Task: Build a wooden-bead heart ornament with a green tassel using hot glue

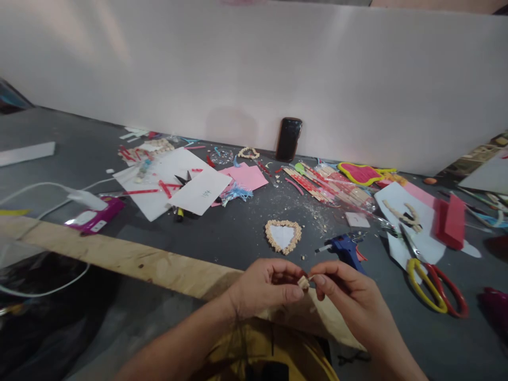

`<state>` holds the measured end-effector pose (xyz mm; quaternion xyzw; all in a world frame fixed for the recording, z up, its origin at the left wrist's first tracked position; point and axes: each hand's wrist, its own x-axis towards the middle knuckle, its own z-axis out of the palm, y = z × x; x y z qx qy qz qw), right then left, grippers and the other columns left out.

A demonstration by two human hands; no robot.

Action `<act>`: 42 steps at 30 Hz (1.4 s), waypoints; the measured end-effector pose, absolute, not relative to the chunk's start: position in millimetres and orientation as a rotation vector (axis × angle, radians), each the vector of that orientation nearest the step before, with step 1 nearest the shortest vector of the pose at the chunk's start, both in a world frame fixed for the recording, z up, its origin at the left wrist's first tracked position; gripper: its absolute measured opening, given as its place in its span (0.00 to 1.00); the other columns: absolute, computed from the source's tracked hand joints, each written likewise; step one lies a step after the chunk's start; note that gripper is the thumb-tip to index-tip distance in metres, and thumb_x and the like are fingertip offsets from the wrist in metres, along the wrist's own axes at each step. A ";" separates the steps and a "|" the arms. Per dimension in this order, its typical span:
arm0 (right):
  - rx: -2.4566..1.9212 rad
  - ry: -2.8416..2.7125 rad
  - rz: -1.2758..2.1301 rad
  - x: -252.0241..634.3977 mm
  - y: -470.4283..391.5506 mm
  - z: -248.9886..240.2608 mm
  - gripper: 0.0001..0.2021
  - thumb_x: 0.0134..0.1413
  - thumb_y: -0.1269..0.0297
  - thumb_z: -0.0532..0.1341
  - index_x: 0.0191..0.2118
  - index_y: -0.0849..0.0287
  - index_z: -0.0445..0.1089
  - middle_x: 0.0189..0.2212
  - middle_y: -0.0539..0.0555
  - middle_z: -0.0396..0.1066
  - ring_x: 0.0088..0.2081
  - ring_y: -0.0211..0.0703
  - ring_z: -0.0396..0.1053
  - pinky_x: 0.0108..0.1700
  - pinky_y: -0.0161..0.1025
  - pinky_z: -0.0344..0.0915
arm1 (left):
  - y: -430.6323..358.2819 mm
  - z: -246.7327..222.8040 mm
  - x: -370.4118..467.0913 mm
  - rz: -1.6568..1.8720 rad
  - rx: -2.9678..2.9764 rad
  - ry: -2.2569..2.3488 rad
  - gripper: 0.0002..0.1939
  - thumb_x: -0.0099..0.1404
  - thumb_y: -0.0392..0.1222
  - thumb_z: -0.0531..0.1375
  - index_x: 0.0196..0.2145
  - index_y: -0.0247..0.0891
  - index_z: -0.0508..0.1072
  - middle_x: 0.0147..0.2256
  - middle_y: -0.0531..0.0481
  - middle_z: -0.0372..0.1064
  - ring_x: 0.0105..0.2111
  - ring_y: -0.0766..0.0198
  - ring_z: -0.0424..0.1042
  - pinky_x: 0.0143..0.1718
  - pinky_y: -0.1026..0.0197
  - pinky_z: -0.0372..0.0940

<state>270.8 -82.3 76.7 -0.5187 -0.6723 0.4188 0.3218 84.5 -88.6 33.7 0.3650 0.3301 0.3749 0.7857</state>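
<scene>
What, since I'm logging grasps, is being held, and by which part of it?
The left hand holds a small pale piece by its edges, between thumb and fingers; whether the right hand holds it too cannot be told.

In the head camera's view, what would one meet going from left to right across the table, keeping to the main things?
Purple gadget, heart-shaped frame, blue glue gun, scissors.

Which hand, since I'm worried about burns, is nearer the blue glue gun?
The right hand, just this side of the glue gun; the left hand is farther, to its left.
</scene>
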 end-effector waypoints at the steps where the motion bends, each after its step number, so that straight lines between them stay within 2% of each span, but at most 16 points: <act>1: -1.354 -1.777 1.094 269.9 -83.1 76.6 0.09 0.51 0.57 0.61 0.31 0.58 0.74 0.20 0.49 0.70 0.23 0.35 0.67 0.25 0.29 0.65 | -88.8 35.0 85.3 0.811 0.788 0.742 0.21 0.48 0.48 0.71 0.36 0.32 0.76 0.31 0.49 0.74 0.30 0.69 0.70 0.35 0.66 0.62; 4: -1.333 -1.772 1.090 268.1 -84.5 76.2 0.09 0.52 0.58 0.60 0.32 0.57 0.73 0.22 0.49 0.71 0.23 0.35 0.68 0.26 0.29 0.66 | -89.0 39.2 88.0 0.801 0.771 0.797 0.21 0.47 0.50 0.71 0.32 0.31 0.75 0.27 0.50 0.73 0.27 0.70 0.69 0.32 0.67 0.62; 8: -1.322 -1.619 1.065 268.6 -85.3 72.4 0.12 0.52 0.56 0.61 0.38 0.58 0.71 0.27 0.51 0.73 0.23 0.35 0.69 0.26 0.30 0.68 | -89.2 40.4 92.1 0.902 0.668 0.730 0.19 0.45 0.47 0.72 0.30 0.31 0.75 0.27 0.50 0.73 0.27 0.69 0.70 0.33 0.66 0.63; 12: -1.318 -1.731 0.980 267.6 -90.4 65.7 0.07 0.51 0.59 0.62 0.32 0.57 0.72 0.25 0.51 0.73 0.25 0.36 0.69 0.26 0.29 0.67 | -90.5 39.5 97.3 1.044 0.616 0.730 0.15 0.45 0.42 0.73 0.28 0.33 0.76 0.28 0.50 0.74 0.29 0.69 0.70 0.35 0.66 0.64; 15: -1.276 -1.791 0.864 264.8 -95.7 61.7 0.05 0.53 0.62 0.61 0.32 0.55 0.74 0.29 0.51 0.74 0.29 0.36 0.71 0.30 0.29 0.68 | -91.9 40.7 100.1 1.071 0.648 0.806 0.13 0.45 0.42 0.73 0.27 0.34 0.78 0.28 0.50 0.75 0.28 0.69 0.70 0.33 0.67 0.64; 23: -1.217 -1.761 0.831 260.8 -98.0 60.8 0.04 0.54 0.65 0.61 0.32 0.54 0.73 0.27 0.49 0.73 0.27 0.34 0.71 0.28 0.27 0.66 | -93.5 44.2 99.9 1.085 0.891 1.011 0.10 0.47 0.42 0.71 0.27 0.35 0.80 0.27 0.47 0.77 0.28 0.63 0.72 0.32 0.63 0.66; 28: -1.167 -1.751 0.809 260.2 -98.3 60.1 0.04 0.54 0.68 0.61 0.32 0.53 0.73 0.28 0.47 0.74 0.29 0.32 0.71 0.31 0.25 0.66 | -94.2 42.7 101.3 1.109 0.939 1.038 0.11 0.47 0.44 0.70 0.27 0.36 0.80 0.28 0.46 0.77 0.29 0.60 0.74 0.32 0.62 0.67; 36: -1.139 -1.744 0.790 260.6 -96.1 57.5 0.04 0.54 0.69 0.61 0.33 0.52 0.73 0.28 0.46 0.74 0.29 0.32 0.72 0.31 0.25 0.66 | -93.9 43.2 102.8 1.145 0.984 0.993 0.06 0.50 0.40 0.69 0.28 0.36 0.79 0.27 0.49 0.75 0.27 0.65 0.71 0.30 0.67 0.66; 42: -1.116 -1.756 0.764 261.8 -97.0 55.8 0.05 0.54 0.69 0.61 0.33 0.53 0.73 0.28 0.47 0.74 0.30 0.33 0.72 0.32 0.26 0.67 | -94.9 37.9 103.9 1.209 0.958 0.926 0.04 0.50 0.36 0.69 0.27 0.36 0.79 0.28 0.50 0.76 0.29 0.66 0.72 0.33 0.67 0.66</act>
